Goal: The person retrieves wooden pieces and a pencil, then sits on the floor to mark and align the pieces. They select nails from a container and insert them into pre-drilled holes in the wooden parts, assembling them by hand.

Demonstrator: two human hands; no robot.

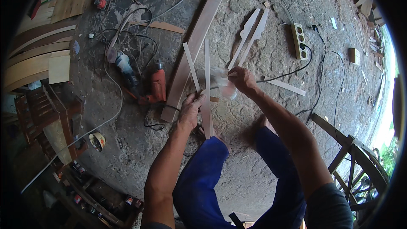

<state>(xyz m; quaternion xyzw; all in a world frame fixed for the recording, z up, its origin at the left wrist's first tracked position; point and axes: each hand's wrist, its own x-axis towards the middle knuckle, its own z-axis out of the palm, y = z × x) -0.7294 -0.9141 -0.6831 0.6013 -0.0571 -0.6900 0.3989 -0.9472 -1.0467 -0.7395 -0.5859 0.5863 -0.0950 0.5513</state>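
Left hand (193,106) clamped on two crossed wood strips (207,65), above the floor (237,161). Right hand (242,80): fingers together — on what, cannot tell. Two slats (246,32) lie shaped beyond; strips judged unfinished.

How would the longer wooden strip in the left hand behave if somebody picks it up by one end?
The longer wooden strip looks straight, so it is probably fairly stiff. Being narrow, it is likely light. Its end near the blue trousers looks broader, so that end may feel heavier.
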